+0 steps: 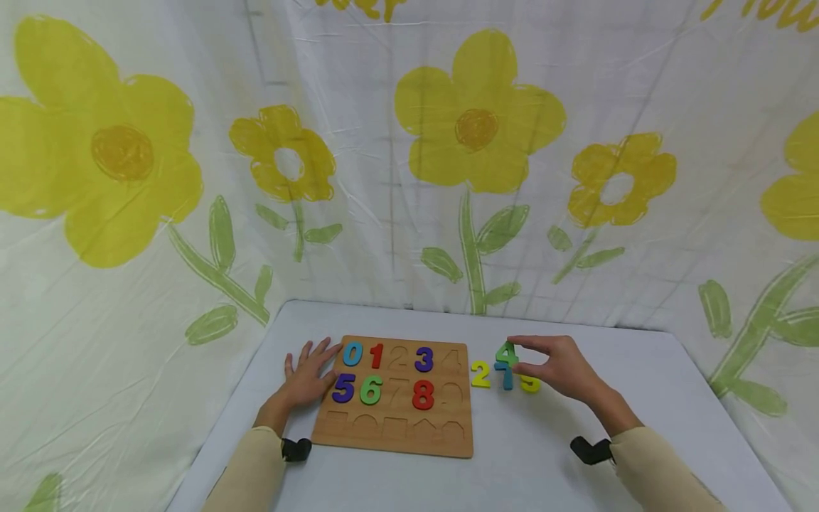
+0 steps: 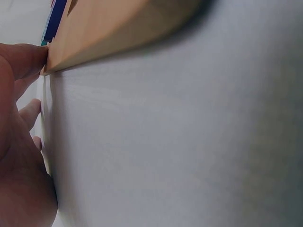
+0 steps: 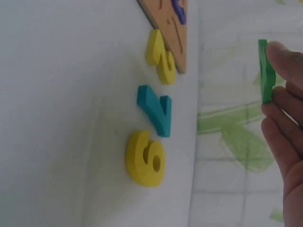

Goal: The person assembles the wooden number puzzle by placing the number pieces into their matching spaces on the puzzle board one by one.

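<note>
My right hand (image 1: 563, 366) pinches a green number 4 (image 1: 506, 353) between thumb and fingertips. In the right wrist view that green 4 (image 3: 266, 71) is edge-on and raised above the table. Below it lie a yellow 2 (image 1: 480, 374), a blue 7 (image 1: 507, 377) and a yellow 9 (image 3: 146, 158), the last partly hidden by the hand in the head view. My left hand (image 1: 307, 377) rests at the left edge of the wooden number board (image 1: 397, 441), fingers extended, thumb touching the edge. The board holds a light blue 0 (image 1: 352, 353), red 1 (image 1: 376, 355) and purple 3 (image 1: 424, 359).
Also in the board are a purple 5 (image 1: 343, 388), green 6 (image 1: 371, 390) and red 8 (image 1: 423, 395); recesses for 2, 4, 7, 9 and a bottom row of shapes show bare wood. A white cloth covers the table (image 1: 512, 455). Behind hangs a flower-printed curtain (image 1: 384, 249).
</note>
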`<state>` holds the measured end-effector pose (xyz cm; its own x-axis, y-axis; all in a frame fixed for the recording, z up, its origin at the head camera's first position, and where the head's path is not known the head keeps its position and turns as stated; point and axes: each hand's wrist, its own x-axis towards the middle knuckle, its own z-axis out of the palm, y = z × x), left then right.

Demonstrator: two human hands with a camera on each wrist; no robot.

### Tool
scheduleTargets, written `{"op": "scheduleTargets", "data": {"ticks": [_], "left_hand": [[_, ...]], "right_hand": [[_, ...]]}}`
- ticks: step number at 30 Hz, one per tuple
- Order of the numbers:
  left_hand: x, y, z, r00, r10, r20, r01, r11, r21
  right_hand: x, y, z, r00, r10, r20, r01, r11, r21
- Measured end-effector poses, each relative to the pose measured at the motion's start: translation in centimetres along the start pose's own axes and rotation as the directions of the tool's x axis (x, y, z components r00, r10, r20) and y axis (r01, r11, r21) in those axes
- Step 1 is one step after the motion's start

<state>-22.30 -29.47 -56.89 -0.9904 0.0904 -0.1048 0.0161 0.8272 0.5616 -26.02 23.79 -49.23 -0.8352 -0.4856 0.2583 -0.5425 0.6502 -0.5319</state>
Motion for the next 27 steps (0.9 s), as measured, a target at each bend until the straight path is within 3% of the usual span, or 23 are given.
{"op": "scheduleTargets", "data": {"ticks": [16,27], "left_hand": [[0.0,0.0,0.0,1.0,0.002,0.0,-0.002,1.0,-0.008],[-0.2,0.1,-0.1,1.0,0.006,-0.002,-0.006,1.0,-0.001]], "right_hand": [[3.3,-1.4,4.2,0.998,-0.064,-0.024,0.066,0.994,0.082],[5.0,-1.2,7.4,0.999,0.006,0.044,-0.011,0.992,0.124]]}}
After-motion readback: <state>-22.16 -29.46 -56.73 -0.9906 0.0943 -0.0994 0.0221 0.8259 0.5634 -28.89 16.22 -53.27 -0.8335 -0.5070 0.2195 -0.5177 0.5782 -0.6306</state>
